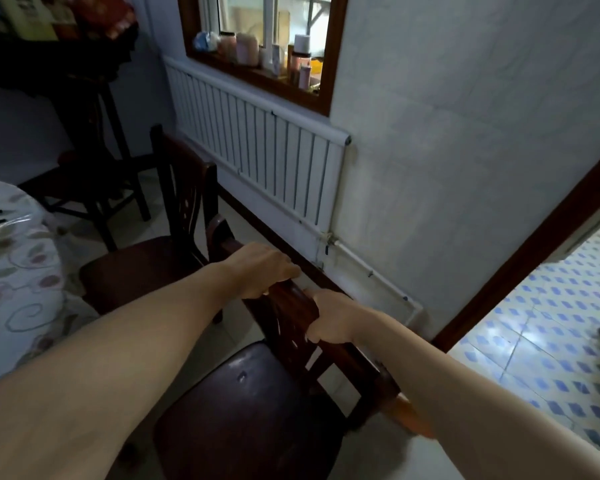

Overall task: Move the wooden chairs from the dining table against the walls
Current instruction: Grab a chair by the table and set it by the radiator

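Beside radiator (264, 157) — left hand (262, 268) | right hand (333, 320) grip chair-back (291, 299)

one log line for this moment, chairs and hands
left hand grips near chair top rail | right hand grips same rail | second chair beside radiator

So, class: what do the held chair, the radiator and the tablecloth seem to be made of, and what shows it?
Chair: dark wood, glossy varnish, going by the grain and highlights on the seat. Radiator: probably white-painted metal, with thin vertical fins. Tablecloth: printed fabric, seemingly under clear plastic, judging by the shiny wrinkles.
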Available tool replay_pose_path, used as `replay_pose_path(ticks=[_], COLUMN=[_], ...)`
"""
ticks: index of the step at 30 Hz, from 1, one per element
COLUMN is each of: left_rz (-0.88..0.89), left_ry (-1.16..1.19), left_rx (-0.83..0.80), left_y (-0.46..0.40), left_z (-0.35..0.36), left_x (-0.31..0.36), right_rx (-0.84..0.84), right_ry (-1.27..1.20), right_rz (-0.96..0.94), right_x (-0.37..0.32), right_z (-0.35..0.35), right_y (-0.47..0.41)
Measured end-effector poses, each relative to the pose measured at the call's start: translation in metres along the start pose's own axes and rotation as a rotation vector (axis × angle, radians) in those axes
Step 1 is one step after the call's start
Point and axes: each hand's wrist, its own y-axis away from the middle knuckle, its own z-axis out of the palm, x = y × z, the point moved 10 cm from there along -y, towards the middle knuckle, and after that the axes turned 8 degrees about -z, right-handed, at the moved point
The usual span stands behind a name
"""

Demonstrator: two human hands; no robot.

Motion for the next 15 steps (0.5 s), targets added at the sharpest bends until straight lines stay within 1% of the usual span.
replay_pose_path(ticks=[2,7,10,15], left_rz=[-0.010,-0.029,-0.021,0.055], left_ry=[-0.006,-0.005,-0.016,-0.036], left_rx=[-0.012,0.010,0.021,0.073], left_y=[-0.022,-0.101,-0.145,-0.221], left_z=[-0.004,-0.019,-0.022,-0.024], left_x=[-0.005,-0.022,-0.030,-0.043], right_rx=[-0.019,-0.004,-0.004,0.031], right_ry=[0.011,0.035,0.019,-0.019], right_rz=[-0.019,-0.048,-0.027,0.032], right_x=[0.005,0.036,0.054,0.088], right_z=[-0.019,-0.090,-0.123,-0.177], right_y=[-0.009,-0.046,-0.065,-0.106])
